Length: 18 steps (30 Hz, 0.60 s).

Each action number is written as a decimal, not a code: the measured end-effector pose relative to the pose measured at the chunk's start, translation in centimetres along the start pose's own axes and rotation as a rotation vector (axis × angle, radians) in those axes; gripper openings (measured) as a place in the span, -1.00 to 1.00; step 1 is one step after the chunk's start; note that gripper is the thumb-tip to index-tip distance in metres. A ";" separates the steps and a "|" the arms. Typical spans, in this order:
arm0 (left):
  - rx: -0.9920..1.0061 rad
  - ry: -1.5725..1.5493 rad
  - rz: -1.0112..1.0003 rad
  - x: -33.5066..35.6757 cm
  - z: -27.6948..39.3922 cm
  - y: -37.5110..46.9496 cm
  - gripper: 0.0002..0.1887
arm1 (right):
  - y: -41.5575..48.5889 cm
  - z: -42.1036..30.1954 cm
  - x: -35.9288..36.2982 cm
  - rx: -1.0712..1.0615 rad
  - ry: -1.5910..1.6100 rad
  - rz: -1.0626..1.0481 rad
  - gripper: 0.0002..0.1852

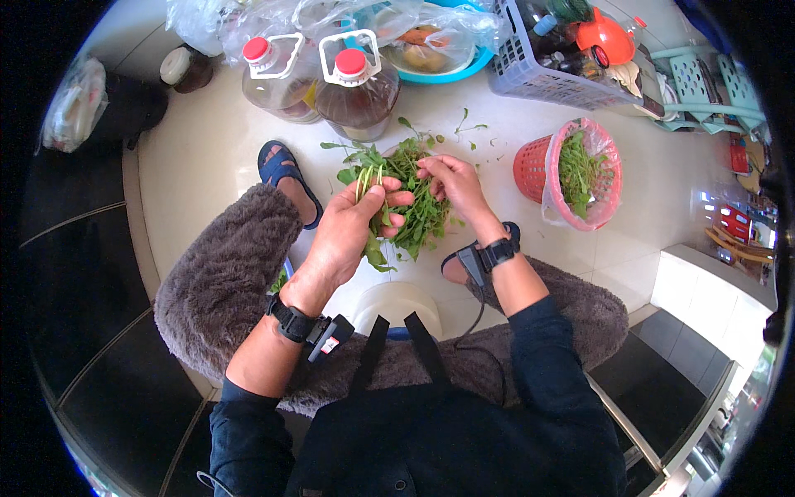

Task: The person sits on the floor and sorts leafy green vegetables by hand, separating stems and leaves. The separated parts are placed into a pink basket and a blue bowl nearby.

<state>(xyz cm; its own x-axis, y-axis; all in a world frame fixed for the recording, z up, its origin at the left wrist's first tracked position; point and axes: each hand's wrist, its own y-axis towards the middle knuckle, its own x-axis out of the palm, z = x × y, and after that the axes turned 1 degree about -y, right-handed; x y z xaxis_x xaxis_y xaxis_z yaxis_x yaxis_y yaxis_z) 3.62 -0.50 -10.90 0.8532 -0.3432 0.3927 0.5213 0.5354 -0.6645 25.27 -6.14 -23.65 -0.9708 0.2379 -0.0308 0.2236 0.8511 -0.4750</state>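
Note:
My left hand [360,214] is closed around a small bunch of leafy green stems [367,180], pale stalks pointing up past the thumb and leaves hanging below the fingers. To its right, my right hand [456,183] has its thumb and forefinger together over the edge of a heap of leafy greens [416,230] on the floor; whether something thin is between the fingertips I cannot tell. Loose sprigs [470,127] lie beyond the heap. At the right stands a red plastic basket [533,168], lined with a clear bag and holding more greens [577,168].
Beyond the heap stand two large plastic jugs [357,102] [273,93] with red caps. Behind them are a blue basin [447,76] and a plastic crate [553,87] of bottles. A white bucket [397,304] stands between the knees, sandalled feet [289,180] either side.

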 end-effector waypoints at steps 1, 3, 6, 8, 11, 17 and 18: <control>-0.002 0.007 0.008 0.0 0.0 0.0 -0.71 | -1.1 -1.6 0.0 0.003 0.207 -0.094 -0.68; 0.000 0.006 0.009 0.1 0.1 -0.1 -0.72 | -2.7 -4.7 0.5 -0.016 0.163 -0.160 -0.66; -0.001 0.003 -0.008 0.0 0.0 -0.3 -0.74 | -4.7 -7.7 1.0 -0.078 0.122 -0.246 -0.67; -0.007 -0.015 -0.009 0.0 -0.3 -0.3 -0.74 | -5.2 -8.0 0.6 -0.105 0.067 -0.303 -0.70; 0.013 -0.011 0.021 0.1 -0.9 -0.1 -0.75 | -4.5 -5.7 -0.8 -0.064 0.037 -0.214 -0.72; 0.119 0.060 0.076 0.2 -1.3 -0.3 -0.79 | -0.1 3.9 -2.9 -0.213 -0.884 0.128 -0.81; 0.128 0.084 0.066 0.0 -1.0 -0.3 -0.80 | 0.5 5.1 -3.2 -0.192 -0.986 0.125 -0.80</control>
<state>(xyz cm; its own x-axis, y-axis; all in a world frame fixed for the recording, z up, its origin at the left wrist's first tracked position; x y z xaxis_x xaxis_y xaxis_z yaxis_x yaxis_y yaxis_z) 3.49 -1.43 -11.36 0.8840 -0.3642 0.2930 0.4666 0.6512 -0.5985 28.00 -8.85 -28.25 -0.5588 -0.0877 -0.8246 0.2548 0.9281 -0.2714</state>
